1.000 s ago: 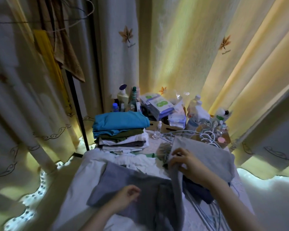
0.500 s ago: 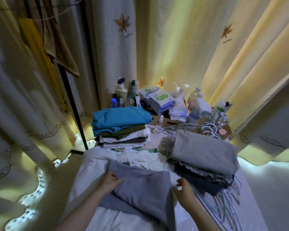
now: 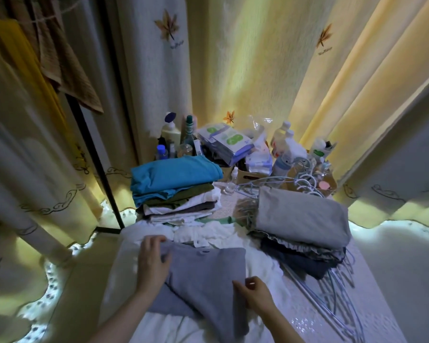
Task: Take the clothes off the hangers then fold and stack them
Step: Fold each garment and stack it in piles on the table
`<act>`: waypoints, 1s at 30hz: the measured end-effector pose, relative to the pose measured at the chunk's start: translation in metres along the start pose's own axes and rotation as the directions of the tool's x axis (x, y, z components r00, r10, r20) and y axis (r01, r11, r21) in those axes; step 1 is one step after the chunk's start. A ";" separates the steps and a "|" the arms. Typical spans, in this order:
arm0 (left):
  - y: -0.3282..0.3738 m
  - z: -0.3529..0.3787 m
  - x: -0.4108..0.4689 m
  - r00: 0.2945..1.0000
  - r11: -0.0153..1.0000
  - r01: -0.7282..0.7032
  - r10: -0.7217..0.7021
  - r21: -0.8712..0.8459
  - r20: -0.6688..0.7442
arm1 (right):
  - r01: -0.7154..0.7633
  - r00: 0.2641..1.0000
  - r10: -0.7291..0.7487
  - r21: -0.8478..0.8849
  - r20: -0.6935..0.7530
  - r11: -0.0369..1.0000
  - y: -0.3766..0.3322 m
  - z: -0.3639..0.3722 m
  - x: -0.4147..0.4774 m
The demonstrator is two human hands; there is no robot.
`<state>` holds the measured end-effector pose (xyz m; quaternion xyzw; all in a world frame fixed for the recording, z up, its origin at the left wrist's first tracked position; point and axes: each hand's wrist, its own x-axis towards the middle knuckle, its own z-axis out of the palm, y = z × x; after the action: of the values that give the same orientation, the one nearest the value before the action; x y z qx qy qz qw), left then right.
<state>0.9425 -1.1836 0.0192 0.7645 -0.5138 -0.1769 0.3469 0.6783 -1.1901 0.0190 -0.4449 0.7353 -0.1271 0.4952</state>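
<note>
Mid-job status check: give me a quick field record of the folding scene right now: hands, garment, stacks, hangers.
in work: grey garment, partly folded, lying on white cloth
left: left hand rests flat on the garment's upper left part
right: right hand at the garment's right edge; grip unclear
far left stack: folded clothes, teal piece on top
right stack: folded clothes, pale grey piece on top
hangers: bare hangers beside the right stack
hanging, upper left: brown cloth, yellow cloth
</note>
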 end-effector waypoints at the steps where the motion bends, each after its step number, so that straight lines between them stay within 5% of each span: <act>1: 0.005 0.004 -0.006 0.991 0.997 -0.050 0.056 -0.053 0.121 | -0.004 1.000 0.004 -0.021 -0.012 1.000 -0.001 0.002 0.000; 2: 0.007 0.010 -0.013 0.951 0.993 -0.065 0.090 -0.094 0.295 | -0.014 1.000 0.013 -0.040 -0.022 0.999 -0.003 0.004 0.000; 4: 0.007 0.026 -0.024 0.765 0.986 -0.137 0.163 -0.090 0.623 | -0.038 0.999 0.037 -0.076 -0.019 0.996 -0.008 0.007 0.001; 6: 0.009 0.036 -0.025 0.689 0.989 -0.138 0.137 -0.058 0.712 | -0.043 0.999 0.044 -0.106 0.005 0.993 -0.015 0.008 -0.001; 11: 0.017 0.023 0.002 0.717 0.955 0.254 -0.081 -0.151 0.692 | 0.108 0.993 -0.098 -0.154 0.072 0.982 -0.056 0.021 -0.018; 14: 0.015 0.003 0.024 0.712 0.703 0.618 -0.309 -0.353 0.631 | 0.194 0.938 -0.200 0.051 0.284 0.980 -0.090 0.051 -0.036; 16: 0.004 -0.007 0.033 0.764 0.664 0.604 -0.323 -0.442 0.558 | 0.106 0.871 -0.208 0.243 0.445 0.964 -0.104 0.070 -0.042; 17: -0.003 -0.011 0.035 0.787 0.722 0.563 -0.318 -0.403 0.529 | 0.088 0.874 -0.201 0.264 0.443 0.961 -0.104 0.076 -0.040; 22: -0.029 -0.014 0.028 0.892 0.870 0.407 -0.312 -0.278 0.327 | 0.009 0.995 -0.012 0.034 0.098 0.999 -0.072 0.086 -0.020; 25: -0.029 -0.013 0.026 0.921 0.891 0.337 -0.246 -0.304 0.302 | -0.143 0.953 0.106 0.115 0.285 0.983 -0.057 0.099 -0.027; 30: -0.033 -0.013 0.028 0.919 0.893 0.328 -0.225 -0.308 0.325 | -0.129 0.918 0.020 0.251 0.395 0.959 -0.049 0.109 -0.030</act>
<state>0.9845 -1.1971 0.0074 0.7217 -0.4018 -0.4215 0.3742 0.7999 -1.1670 0.0165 -0.3605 0.6145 -0.1169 0.6919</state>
